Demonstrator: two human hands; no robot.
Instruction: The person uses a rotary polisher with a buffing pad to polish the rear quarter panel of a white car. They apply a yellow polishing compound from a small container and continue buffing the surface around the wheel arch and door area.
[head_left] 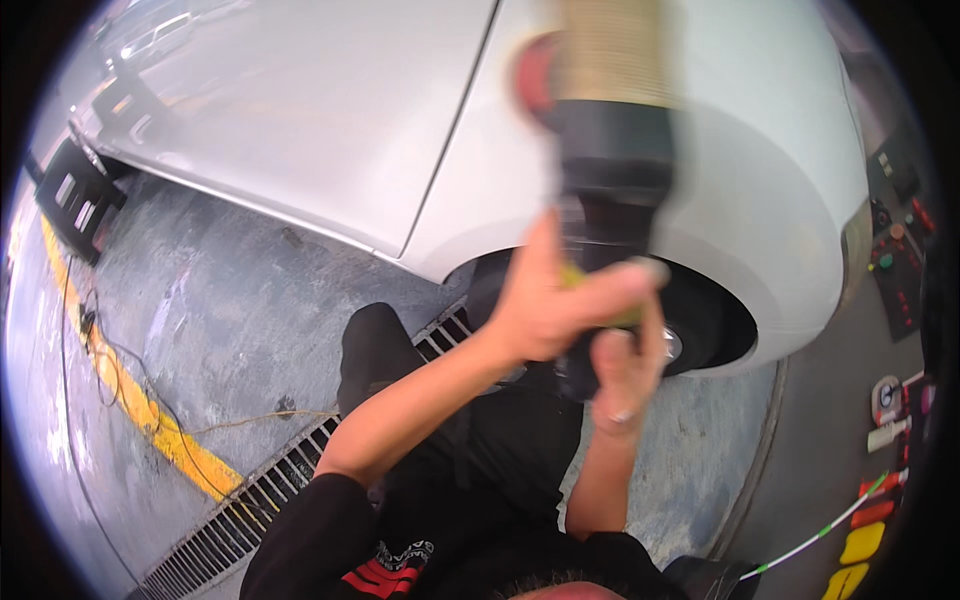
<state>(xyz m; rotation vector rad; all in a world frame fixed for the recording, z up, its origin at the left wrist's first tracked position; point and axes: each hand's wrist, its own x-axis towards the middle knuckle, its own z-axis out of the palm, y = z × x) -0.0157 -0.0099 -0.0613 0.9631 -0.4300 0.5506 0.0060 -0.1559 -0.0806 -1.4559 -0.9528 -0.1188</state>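
In front of me I hold a blurred power tool [615, 150] that looks like a polisher. It has a black body, a tan ribbed front part and yellow-green patches near the grip. A red round part [537, 78], maybe its pad, shows at the left of the tan part. My left hand [550, 315] is closed on the handle from the left. Lower on the right, my right hand [628, 375] wraps the grip; some fingers are hidden. Behind the tool is the white car's panel [770, 190], above the dark wheel [715, 320]. Contact between pad and panel cannot be made out.
A car door [300, 110] fills the upper left. A black stool [78, 200] stands at far left. Cords [130, 375] cross the yellow floor line [190, 460]. A metal drain grate [235, 520] runs below me. Various tools [890, 435] lie along the right side.
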